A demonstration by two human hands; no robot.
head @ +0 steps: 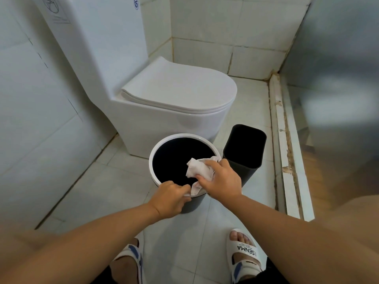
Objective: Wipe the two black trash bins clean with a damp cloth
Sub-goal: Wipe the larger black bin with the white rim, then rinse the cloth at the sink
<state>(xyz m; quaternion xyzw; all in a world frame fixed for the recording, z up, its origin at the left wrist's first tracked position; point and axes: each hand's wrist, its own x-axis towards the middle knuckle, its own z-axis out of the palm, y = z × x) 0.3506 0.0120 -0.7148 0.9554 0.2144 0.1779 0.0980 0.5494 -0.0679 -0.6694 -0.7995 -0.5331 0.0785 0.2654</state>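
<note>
White-tiled bathroom floor (114,179), toilet (164,103), two black bins (244,148)

On the strap of the white slipper (245,252) under the right foot I read the word "SENMA" in black capital letters; from my view it stands upside down. Beside it there is a line of smaller letters, but they are too small for me to read. On the toilet tank (98,27) I see a round blue mark (136,3) near the top edge, and its letters I cannot make out. At the upper left of the tank there is also a faint grey scribble with thin lines of print below, not readable.
</note>
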